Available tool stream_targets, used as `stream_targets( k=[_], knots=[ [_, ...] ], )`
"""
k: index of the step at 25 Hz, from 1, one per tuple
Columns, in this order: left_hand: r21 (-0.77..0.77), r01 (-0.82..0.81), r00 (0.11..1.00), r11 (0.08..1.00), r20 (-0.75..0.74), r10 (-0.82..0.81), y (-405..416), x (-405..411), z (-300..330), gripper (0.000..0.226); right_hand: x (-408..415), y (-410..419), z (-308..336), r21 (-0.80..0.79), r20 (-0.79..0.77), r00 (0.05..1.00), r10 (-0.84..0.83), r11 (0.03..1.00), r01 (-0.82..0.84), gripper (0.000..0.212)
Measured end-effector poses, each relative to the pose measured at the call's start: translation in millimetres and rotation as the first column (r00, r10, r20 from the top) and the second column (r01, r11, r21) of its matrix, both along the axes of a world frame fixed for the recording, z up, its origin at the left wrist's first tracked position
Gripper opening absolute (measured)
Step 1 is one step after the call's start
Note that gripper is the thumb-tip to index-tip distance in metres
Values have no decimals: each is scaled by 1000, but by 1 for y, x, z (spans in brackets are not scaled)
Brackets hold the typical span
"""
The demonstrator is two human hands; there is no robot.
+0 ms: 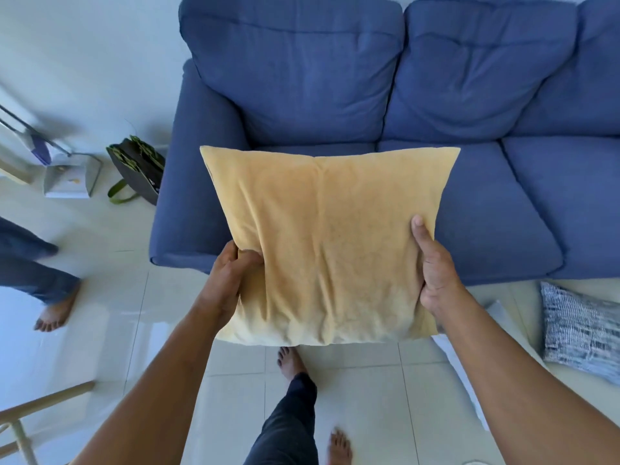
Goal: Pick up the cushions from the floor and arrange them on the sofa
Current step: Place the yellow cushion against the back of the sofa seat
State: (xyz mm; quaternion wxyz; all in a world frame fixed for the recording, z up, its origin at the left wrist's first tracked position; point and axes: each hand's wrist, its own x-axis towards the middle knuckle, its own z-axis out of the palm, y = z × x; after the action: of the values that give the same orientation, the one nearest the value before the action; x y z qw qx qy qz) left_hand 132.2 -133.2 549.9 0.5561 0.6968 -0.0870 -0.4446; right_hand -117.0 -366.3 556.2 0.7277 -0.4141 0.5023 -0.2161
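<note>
A yellow cushion [328, 243] is held in the air in front of the blue sofa [503, 203], over its left seat and front edge. My left hand [231, 273] grips the cushion's lower left edge, fingers bunched into the fabric. My right hand [432, 266] clasps its lower right edge, thumb on the front face. A grey-and-white patterned cushion [580, 327] lies on the floor at the right, below the sofa's front. The sofa's seats carry no cushions in view.
Another person's leg and bare foot [50, 313] stand at the left on the white tiled floor. A dark bag with green handles [137, 169] leans by the sofa's left arm. A dustpan [70, 179] sits beside it. My own feet are below the cushion.
</note>
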Motion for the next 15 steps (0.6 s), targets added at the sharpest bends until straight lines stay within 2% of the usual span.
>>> stream_targets(
  k=[6,10,13,15],
  knots=[
    [-64,95,994,993,-48,-98,-72,80,1,54,74,-74,8,-4,29,999,26,1000,-26,88],
    [-89,72,993,993,-87,-80,-126,121,7,54,112,-124,13,-32,58,998,2,999,0,94],
    [-88,63,996,994,-64,-69,-168,147,4,59,139,-166,7,-45,98,995,-23,999,28,99],
    [-40,-25,997,999,-75,22,-198,162,-1,59,159,-197,3,-6,115,993,21,1000,-20,101]
  ],
)
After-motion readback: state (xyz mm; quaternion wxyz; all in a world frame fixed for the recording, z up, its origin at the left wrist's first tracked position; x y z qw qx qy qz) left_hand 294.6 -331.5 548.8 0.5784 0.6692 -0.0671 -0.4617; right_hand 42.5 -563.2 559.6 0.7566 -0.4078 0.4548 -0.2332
